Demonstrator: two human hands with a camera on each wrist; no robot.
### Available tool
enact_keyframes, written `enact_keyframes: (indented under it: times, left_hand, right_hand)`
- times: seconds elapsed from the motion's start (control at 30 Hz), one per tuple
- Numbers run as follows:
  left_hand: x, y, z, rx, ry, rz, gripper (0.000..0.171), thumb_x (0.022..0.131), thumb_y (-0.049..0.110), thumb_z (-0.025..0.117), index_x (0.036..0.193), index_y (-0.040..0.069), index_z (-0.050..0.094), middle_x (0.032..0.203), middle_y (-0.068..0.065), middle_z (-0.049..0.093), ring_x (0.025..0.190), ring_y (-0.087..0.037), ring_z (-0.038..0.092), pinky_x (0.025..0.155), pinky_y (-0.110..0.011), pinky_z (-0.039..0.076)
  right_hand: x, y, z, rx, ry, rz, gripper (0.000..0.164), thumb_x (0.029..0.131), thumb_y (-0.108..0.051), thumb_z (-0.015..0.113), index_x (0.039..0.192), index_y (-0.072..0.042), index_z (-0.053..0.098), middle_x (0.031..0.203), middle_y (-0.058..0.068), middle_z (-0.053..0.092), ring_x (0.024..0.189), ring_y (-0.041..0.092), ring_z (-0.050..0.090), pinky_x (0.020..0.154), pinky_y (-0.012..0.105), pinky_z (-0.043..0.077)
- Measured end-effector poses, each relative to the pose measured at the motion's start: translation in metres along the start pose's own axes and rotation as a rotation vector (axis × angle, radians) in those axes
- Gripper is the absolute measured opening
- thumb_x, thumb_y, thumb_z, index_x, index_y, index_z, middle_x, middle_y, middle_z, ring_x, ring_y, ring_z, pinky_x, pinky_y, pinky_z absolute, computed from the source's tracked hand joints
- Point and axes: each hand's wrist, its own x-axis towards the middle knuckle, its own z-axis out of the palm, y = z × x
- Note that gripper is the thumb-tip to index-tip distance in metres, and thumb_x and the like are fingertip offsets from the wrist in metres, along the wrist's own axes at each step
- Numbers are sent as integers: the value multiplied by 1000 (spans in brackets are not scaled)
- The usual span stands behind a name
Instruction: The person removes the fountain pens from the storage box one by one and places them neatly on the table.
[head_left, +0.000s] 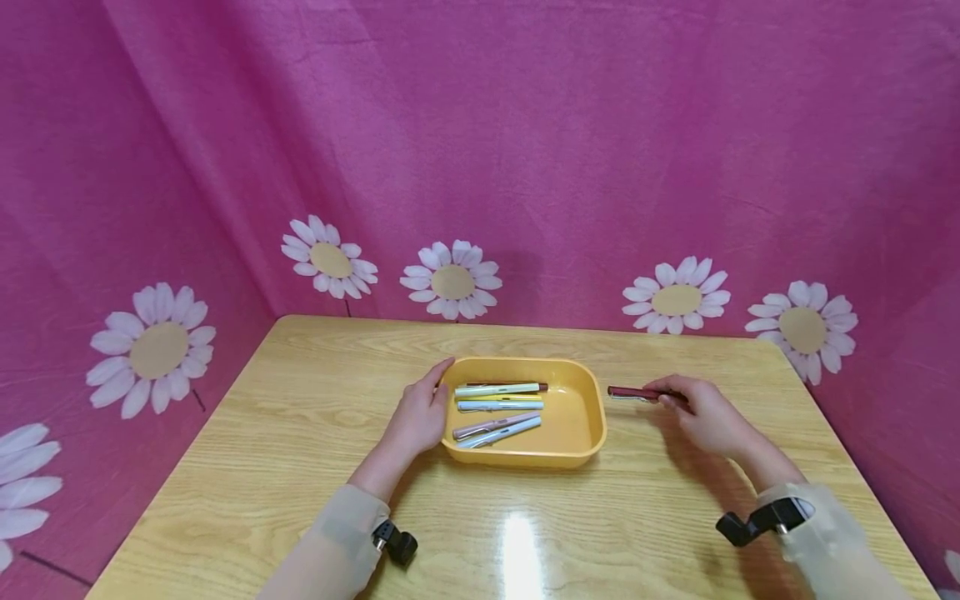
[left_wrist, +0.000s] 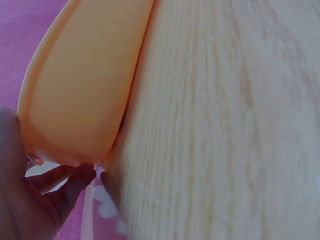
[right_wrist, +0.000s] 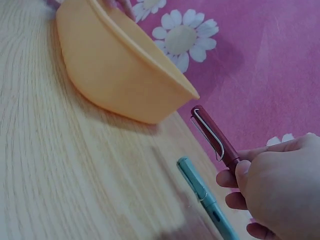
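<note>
Right hand (head_left: 707,414) pinching red pen (right_wrist: 218,135), left hand (head_left: 417,417) holding tray (head_left: 572,421)

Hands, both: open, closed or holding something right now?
Left hand: closed, holding the orange tray at its left end.
Right hand: closed, holding a dark red pen.

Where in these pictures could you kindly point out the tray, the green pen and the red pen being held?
Tray (left_wrist: 82,82): left wrist view, on its outer wall.
Green pen (right_wrist: 201,190): right wrist view, on its cap.
Held red pen (right_wrist: 218,134): right wrist view, on its cap.
</note>
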Motion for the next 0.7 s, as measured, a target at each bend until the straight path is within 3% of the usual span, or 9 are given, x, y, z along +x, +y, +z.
enact_keyframes:
  times: [0.17, 0.4, 0.7]
  left_hand:
    - [0, 0, 1, -7, -3, -7, 49, 111, 11, 45, 160, 14, 48, 140, -21, 65, 122, -30, 62, 108, -52, 48]
    - [2, 1, 1, -12, -4, 0, 49, 112, 13, 44, 160, 16, 48, 144, -20, 62, 127, -29, 60, 111, -51, 46]
    - [0, -2, 2, 3, -2, -34, 50, 113, 16, 43, 162, 21, 46, 149, -20, 59, 134, -33, 55, 114, -54, 42]
  right_hand:
    - [-2, 7, 6, -18, -14, 14, 26, 99, 12, 60, 117, -1, 73, 105, 8, 72, 93, 27, 61, 81, 31, 50]
    - [-2, 14, 12, -57, -46, 67, 22, 101, 10, 59, 116, -1, 73, 105, 8, 71, 98, 26, 63, 92, 53, 53]
    - [-3, 28, 20, -63, -18, 50, 22, 100, 11, 61, 114, -1, 73, 103, 6, 71, 97, 26, 64, 91, 54, 54]
